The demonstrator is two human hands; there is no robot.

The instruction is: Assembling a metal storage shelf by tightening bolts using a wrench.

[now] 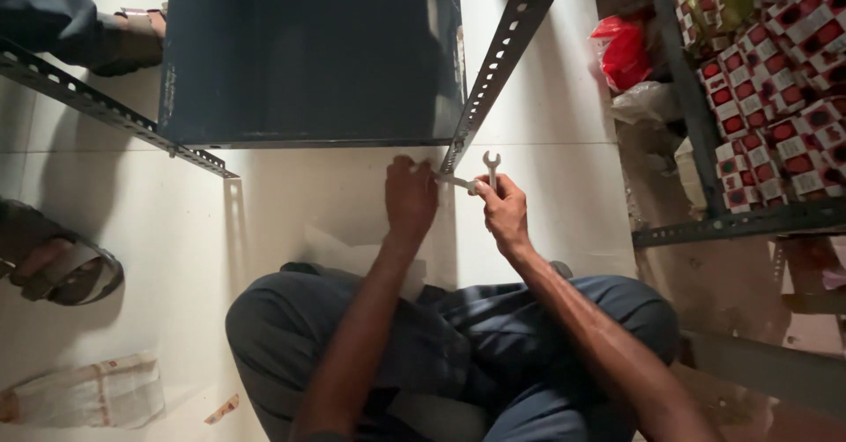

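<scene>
My left hand [410,197] rests with curled fingers at the lower end of a perforated metal angle bar [499,59], which runs up and to the right beside a dark metal shelf panel [308,54]. My right hand [504,211] grips a small open-ended spanner [491,165], its jaw pointing up. A second flat metal tool [456,180] lies between the two hands at the bar's end. Whether my left hand grips anything is hidden by the fingers.
Another perforated angle bar [106,110] crosses the white tiled floor [564,125] at left. Another person's sandalled feet [62,266] stand at left and top left. A rack with several red and white boxes [775,98] stands at right. A red bag [626,50] and a paper-wrapped bundle [88,393] lie nearby.
</scene>
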